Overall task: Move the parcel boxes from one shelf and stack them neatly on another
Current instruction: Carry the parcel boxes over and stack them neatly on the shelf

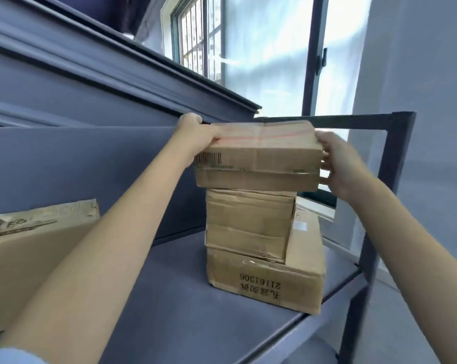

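Note:
Three brown parcel boxes are stacked on the blue shelf board. The top box, flat with a barcode label and a thin red line, sits on the middle box. My left hand grips its left end, thumb on top. My right hand holds its right end, fingers curled round the side. The top box overhangs the middle one on both sides. The bottom box is the widest and carries printed numbers upside down.
Another printed cardboard box stands at the left on the same shelf. A dark metal upright and crossbar frame the shelf's right end. Behind are a window and a grey wall.

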